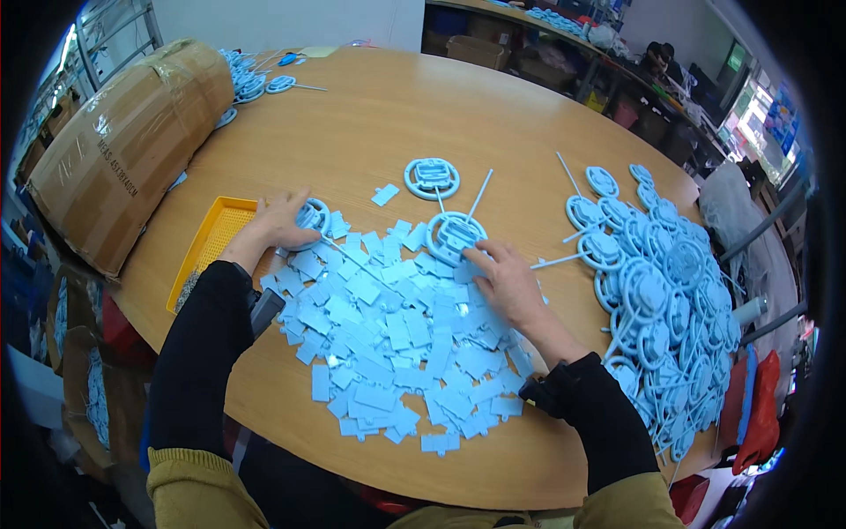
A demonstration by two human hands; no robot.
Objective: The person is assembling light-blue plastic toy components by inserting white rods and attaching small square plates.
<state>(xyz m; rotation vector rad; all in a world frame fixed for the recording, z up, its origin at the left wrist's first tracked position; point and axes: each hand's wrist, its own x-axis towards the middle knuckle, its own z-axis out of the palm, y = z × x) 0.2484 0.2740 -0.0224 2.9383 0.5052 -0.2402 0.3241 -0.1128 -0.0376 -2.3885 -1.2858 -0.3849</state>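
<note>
Gripping one blue ring part each, left hand [280,220] and right hand [509,284] flank uncountable loose tabs [392,339].

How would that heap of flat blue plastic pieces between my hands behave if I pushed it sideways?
The heap of flat blue pieces would probably slide and spread, since the pieces lie loose and overlapping on the smooth wooden table. Each looks thin and light, so likely stiff but easily scattered. Flat shapes should not roll.

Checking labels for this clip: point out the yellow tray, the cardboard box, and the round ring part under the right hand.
yellow tray [220,231]: head view, mesh floor.
cardboard box [123,150]: head view, taped side.
round ring part [455,234]: head view, centre.
</note>
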